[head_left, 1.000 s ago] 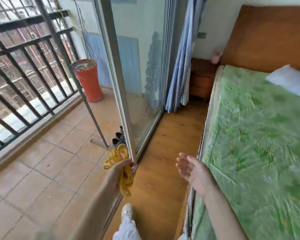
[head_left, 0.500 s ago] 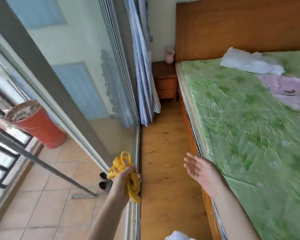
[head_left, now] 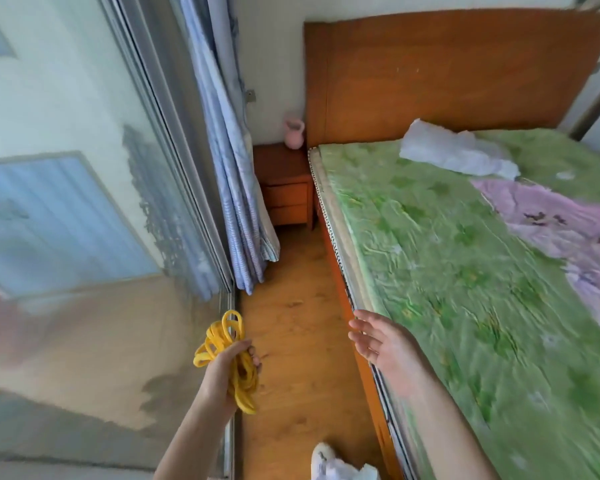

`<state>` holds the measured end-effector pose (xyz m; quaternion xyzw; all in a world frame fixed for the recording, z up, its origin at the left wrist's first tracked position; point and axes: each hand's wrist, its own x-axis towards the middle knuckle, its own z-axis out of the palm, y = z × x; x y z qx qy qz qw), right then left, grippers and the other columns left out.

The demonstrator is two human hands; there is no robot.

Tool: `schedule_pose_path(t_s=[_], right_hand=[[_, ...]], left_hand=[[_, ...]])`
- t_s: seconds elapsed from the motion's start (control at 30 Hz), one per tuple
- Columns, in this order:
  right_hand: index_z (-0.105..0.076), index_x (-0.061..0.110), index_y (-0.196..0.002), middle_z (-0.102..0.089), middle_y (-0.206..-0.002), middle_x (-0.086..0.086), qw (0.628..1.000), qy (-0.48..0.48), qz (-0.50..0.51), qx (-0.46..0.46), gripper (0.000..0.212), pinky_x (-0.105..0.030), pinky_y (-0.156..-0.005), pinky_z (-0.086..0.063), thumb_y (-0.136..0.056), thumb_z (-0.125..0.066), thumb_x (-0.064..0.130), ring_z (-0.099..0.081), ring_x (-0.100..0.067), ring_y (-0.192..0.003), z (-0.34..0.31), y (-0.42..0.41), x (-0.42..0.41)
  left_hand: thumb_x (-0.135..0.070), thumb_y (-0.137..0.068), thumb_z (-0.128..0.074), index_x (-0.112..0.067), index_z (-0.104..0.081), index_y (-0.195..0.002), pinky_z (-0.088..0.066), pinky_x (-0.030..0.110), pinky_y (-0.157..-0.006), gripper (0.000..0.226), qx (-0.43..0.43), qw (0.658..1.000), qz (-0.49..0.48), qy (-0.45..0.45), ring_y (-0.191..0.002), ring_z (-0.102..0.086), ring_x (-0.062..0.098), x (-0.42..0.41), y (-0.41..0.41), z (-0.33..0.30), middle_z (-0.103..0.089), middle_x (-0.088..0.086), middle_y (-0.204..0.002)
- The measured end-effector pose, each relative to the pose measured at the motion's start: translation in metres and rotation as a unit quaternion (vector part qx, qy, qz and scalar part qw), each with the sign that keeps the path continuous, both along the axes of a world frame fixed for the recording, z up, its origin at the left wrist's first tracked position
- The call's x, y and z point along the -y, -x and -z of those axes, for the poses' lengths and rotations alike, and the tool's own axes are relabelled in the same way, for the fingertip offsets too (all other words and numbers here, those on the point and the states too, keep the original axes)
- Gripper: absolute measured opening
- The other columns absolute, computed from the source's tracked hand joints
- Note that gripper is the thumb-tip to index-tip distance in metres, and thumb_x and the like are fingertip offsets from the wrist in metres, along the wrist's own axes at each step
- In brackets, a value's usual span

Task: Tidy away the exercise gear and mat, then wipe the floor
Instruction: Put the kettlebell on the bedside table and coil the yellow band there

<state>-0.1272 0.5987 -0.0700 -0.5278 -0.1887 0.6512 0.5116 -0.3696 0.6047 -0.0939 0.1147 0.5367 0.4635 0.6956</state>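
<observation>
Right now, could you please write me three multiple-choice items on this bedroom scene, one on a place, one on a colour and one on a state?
1. Where does the pink vase stand?
A. on the bed
B. on the wooden nightstand beside the headboard
C. on the floor by the curtain

2. What colour is the bundled rope?
A. yellow
B. blue
C. red

3. How is the right hand now?
A. gripping the rope
B. pinching the bedsheet
C. open and holding nothing

Answers:
1. B, the vase sits on the nightstand's top, in the corner between the curtain and the headboard.
2. A, the loops that the left hand grips are plainly yellow.
3. C, its fingers are spread and relaxed above the edge of the green-covered bed, with nothing in them.
</observation>
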Motion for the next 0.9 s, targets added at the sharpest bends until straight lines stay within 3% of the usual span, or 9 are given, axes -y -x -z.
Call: schedule_pose_path(t_s=[0.43, 0.9], right_hand=[[-0.067, 0.007, -0.098, -0.069, -0.086, -0.008, 0.999, 0.011, -0.018, 0.045, 0.023, -0.028, -0.069, -0.05, -0.097, -0.044, 0.008, -0.066, -0.02, -0.076, -0.003, -0.015, -0.237], [-0.067, 0.009, -0.097, -0.07, -0.086, -0.006, 0.997, 0.009, 0.073, 0.018, 0.021, -0.029, -0.07, -0.049, -0.097, -0.046, 0.01, -0.066, -0.022, -0.081, 0.004, 0.026, -0.47]], left_hand=[[-0.009, -0.088, -0.052, -0.009, -0.051, -0.068, -0.047, 0.017, -0.043, 0.021, 0.012, 0.999, -0.034, 0.021, -0.038, -0.051, 0.012, -0.23, 0.009, 0.003, -0.051, 0.002, -0.048], [-0.005, -0.084, -0.055, -0.005, -0.052, -0.068, -0.045, 0.022, -0.044, 0.017, -0.041, 0.991, 0.127, 0.006, -0.04, -0.05, 0.014, -0.5, 0.022, -0.001, -0.051, 0.006, -0.053]])
